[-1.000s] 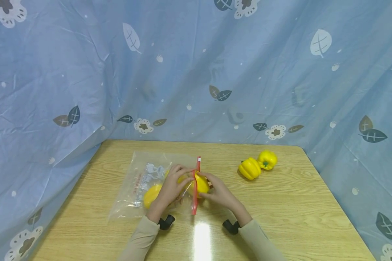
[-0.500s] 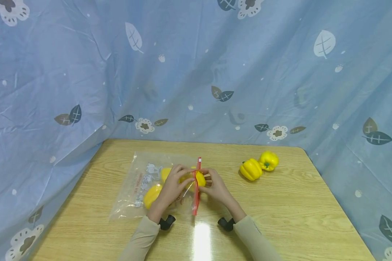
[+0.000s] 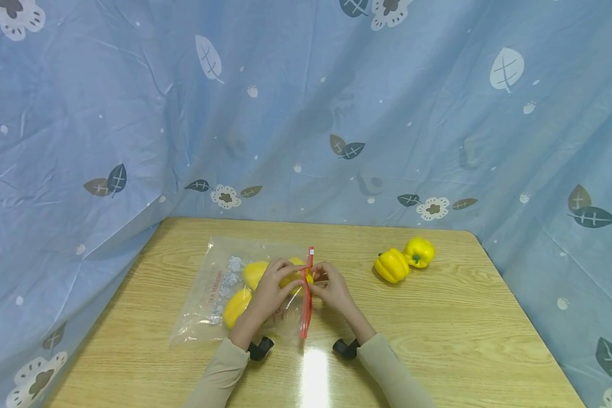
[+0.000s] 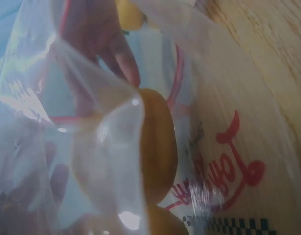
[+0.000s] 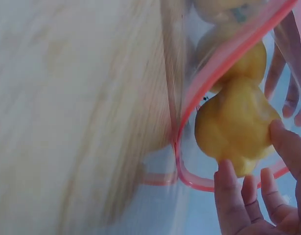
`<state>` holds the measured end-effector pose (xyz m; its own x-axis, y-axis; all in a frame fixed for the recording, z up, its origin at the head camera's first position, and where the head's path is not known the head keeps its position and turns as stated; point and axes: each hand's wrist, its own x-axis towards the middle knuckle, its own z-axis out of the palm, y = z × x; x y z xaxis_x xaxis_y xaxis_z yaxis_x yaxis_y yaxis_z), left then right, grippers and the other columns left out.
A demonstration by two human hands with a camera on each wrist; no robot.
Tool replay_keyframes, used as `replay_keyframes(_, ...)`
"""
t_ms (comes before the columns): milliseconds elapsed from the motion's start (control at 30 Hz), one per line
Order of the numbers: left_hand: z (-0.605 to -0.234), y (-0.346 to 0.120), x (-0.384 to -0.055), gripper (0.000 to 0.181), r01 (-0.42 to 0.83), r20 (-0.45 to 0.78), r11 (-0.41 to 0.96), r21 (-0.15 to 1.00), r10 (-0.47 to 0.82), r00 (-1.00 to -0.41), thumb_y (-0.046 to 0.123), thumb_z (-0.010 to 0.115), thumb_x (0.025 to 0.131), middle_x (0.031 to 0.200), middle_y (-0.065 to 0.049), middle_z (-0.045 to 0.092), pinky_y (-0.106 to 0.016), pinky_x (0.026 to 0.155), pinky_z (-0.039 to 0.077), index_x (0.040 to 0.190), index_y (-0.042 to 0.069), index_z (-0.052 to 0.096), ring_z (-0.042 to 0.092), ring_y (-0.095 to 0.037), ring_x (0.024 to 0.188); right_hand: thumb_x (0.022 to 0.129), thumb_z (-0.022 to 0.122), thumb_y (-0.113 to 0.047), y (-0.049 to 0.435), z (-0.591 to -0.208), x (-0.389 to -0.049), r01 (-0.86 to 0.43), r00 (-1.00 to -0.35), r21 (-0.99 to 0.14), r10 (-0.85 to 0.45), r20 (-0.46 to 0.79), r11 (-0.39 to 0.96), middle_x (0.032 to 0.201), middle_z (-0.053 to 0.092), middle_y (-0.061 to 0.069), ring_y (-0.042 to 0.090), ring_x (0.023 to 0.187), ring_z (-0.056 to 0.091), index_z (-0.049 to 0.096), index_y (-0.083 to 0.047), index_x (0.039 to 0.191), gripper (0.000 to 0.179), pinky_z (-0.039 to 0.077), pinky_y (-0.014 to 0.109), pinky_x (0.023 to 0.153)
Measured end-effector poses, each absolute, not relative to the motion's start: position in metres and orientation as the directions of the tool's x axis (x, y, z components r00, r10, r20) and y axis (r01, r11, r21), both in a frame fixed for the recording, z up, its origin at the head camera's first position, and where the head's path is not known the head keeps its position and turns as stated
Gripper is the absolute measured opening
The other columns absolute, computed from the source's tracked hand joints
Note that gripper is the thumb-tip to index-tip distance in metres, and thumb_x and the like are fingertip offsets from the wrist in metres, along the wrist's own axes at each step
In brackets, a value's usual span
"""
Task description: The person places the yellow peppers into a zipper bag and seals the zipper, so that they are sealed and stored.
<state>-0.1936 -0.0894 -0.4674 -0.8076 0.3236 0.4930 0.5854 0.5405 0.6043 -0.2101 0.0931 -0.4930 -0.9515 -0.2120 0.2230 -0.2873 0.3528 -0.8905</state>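
A clear zip bag [image 3: 196, 326] with a red-edged mouth [image 3: 306, 323] lies on the table, its mouth facing right. My left hand [image 3: 267, 292] rests over the bag and grips it at the red edge, which gapes. Two yellow bell peppers, one nearer [image 3: 236, 307] and one farther [image 3: 254, 273], lie inside. At the mouth my right hand [image 3: 336, 292] holds a third yellow bell pepper [image 5: 233, 122] by its end, fingertips on two sides. That pepper [image 4: 160, 142] sits within the opening in the left wrist view, partly veiled by plastic.
Two more yellow bell peppers, one in front [image 3: 391, 266] and one behind [image 3: 419, 252], sit side by side at the back right of the wooden table [image 3: 464, 334]. A blue patterned curtain [image 3: 296, 113] hangs behind and at both sides.
My right hand has moved left, and its pepper has gone through the red mouth into the bag. The farther pepper inside has shifted left. My left hand stays at the edge.
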Motion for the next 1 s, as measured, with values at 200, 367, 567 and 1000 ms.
replay_keyframes(200, -0.467, -0.090, -0.194, 0.035, 0.586, 0.492, 0.542, 0.602, 0.327, -0.807, 0.029, 0.065, 0.085, 0.098, 0.007, 0.054, -0.029, 0.075, 0.042, 0.117, 0.015, 0.065, 0.044, -0.010, 0.093, 0.080, 0.067, 0.005, 0.093, -0.490, -0.207, -0.260, -0.947, -0.932, -0.256, 0.194, 0.254, 0.098, 0.058, 0.022, 0.036, 0.096, 0.061, 0.052, 0.004, 0.111, 0.034, 0.054, 0.031, 0.077)
replay_keyframes(367, -0.468, -0.090, -0.194, 0.036, 0.577, 0.482, 0.548, 0.606, 0.324, -0.814, 0.026, 0.066, 0.084, 0.098, 0.006, 0.055, -0.030, 0.076, 0.042, 0.118, 0.015, 0.065, 0.044, -0.010, 0.093, 0.081, 0.061, 0.011, 0.094, -0.473, -0.198, -0.260, -0.921, -0.950, -0.342, 0.189, 0.175, 0.108, 0.055, 0.030, 0.043, 0.103, 0.056, 0.046, 0.013, 0.116, 0.038, 0.051, 0.038, 0.085)
replay_keyframes(567, -0.468, -0.091, -0.194, 0.036, 0.553, 0.459, 0.543, 0.632, 0.314, -0.831, 0.024, 0.068, 0.084, 0.099, 0.002, 0.057, -0.037, 0.088, 0.041, 0.119, 0.015, 0.065, 0.046, -0.013, 0.096, 0.082, 0.059, 0.012, 0.095, -0.464, -0.192, -0.238, -0.904, -0.957, -0.398, 0.156, 0.165, 0.121, 0.051, 0.030, 0.044, 0.113, 0.051, 0.041, 0.012, 0.121, 0.043, 0.046, 0.047, 0.092)
replay_keyframes(1000, -0.468, -0.091, -0.195, 0.037, 0.552, 0.455, 0.543, 0.632, 0.316, -0.832, 0.028, 0.066, 0.084, 0.101, -0.001, 0.058, -0.036, 0.086, 0.043, 0.119, 0.015, 0.064, 0.046, -0.013, 0.096, 0.087, 0.060, 0.003, 0.111, -0.471, -0.195, -0.309, -0.887, -0.936, -0.407, 0.219, 0.168, 0.124, 0.049, 0.029, 0.048, 0.112, 0.050, 0.045, 0.009, 0.122, 0.038, 0.049, 0.041, 0.089)
